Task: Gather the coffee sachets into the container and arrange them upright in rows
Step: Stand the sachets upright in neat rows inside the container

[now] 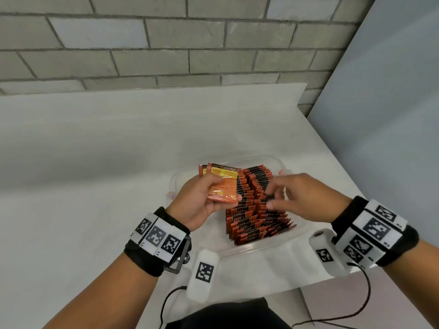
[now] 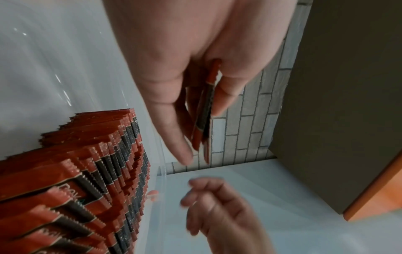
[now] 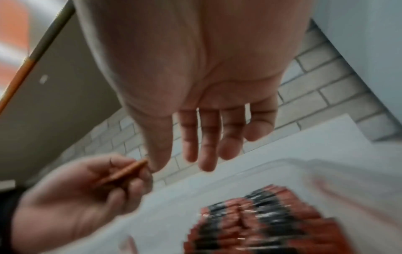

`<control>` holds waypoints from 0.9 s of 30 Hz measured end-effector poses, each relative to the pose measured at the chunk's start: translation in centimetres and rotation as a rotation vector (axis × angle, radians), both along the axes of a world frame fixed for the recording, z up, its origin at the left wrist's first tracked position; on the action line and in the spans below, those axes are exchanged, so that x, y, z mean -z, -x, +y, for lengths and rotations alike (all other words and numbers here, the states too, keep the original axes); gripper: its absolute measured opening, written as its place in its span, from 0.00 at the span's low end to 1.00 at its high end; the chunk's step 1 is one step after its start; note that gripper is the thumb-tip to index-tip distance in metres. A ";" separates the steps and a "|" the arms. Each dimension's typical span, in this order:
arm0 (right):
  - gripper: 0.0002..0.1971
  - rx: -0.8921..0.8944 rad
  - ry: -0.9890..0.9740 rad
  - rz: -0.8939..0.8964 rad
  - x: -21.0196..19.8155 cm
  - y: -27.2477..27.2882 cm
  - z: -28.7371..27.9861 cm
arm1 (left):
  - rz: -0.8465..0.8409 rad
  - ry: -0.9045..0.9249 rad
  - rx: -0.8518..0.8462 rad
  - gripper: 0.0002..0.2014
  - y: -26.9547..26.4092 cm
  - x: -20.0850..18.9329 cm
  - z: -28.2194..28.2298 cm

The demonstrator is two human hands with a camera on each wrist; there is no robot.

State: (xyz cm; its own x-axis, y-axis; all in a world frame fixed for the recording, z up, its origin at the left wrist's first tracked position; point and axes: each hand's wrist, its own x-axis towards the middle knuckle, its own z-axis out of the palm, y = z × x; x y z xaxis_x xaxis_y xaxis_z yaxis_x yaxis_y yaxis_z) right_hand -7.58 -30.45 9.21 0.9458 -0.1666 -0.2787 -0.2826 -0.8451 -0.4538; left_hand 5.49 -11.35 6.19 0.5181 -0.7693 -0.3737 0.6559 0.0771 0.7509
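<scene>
- Left hand [image 1: 202,200] pinches a small stack of coffee sachets [image 1: 222,184] above the clear plastic container [image 1: 261,248], at its 10 o'clock corner.
- Right hand [image 1: 301,198], fingers [image 3: 206,137] relaxed and holding nothing, hovers over the upright sachet rows [image 1: 256,210] filling the container on the white table [image 1: 95,162].

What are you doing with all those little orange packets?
A person is packing coffee sachets into a clear plastic container on a white table. Many sachets already stand upright in rows inside. The left hand holds a small bunch of sachets above the container, while the right hand hovers, holding nothing, over the rows.
</scene>
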 end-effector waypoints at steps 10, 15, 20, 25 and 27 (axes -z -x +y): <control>0.06 0.230 -0.298 -0.443 -0.5 -2.8 2.8 | -0.216 -0.048 0.083 0.20 0.5 -0.3 0.1; 0.06 0.075 -0.153 -0.644 -0.3 -2.7 3.7 | -0.052 0.032 -0.077 0.19 -0.1 -0.7 0.5; 0.10 -0.047 -0.089 -0.470 0.1 -2.5 4.0 | -0.205 0.029 -0.114 0.09 -0.3 -0.8 0.6; 0.18 0.044 -0.065 -0.535 -0.4 -3.0 4.0 | -0.266 -0.008 -0.060 0.10 0.1 -0.7 0.4; 0.21 0.080 -0.169 -0.437 -0.6 -3.3 3.9 | -0.287 -0.018 -0.033 0.10 0.3 -0.5 0.1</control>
